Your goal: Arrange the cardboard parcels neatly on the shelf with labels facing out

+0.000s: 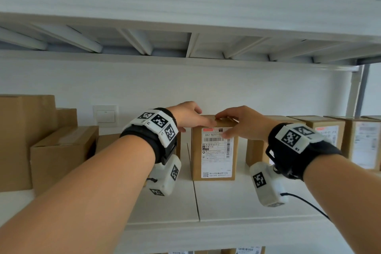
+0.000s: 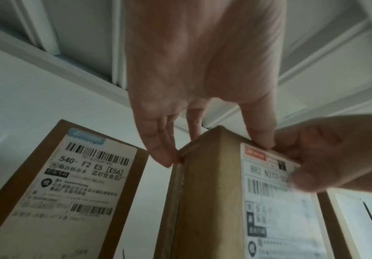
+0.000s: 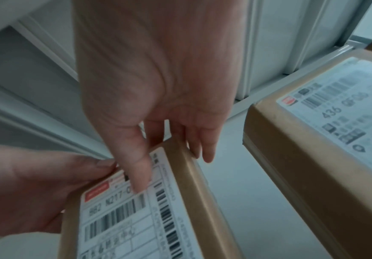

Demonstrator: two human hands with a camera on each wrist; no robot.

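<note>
Head view showed plain boxes piled at the left. My left hand pinched the top left corner of the tall parcel, standing mid-shelf, label out. My right hand pinched its top front edge. Pushed too hard, it could tip back or twist, bumping the right neighbour.

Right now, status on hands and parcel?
Both hands, left and right, gripping parcel top. Parcel upright on shelf, label facing out. Neighbouring parcel close right.
</note>
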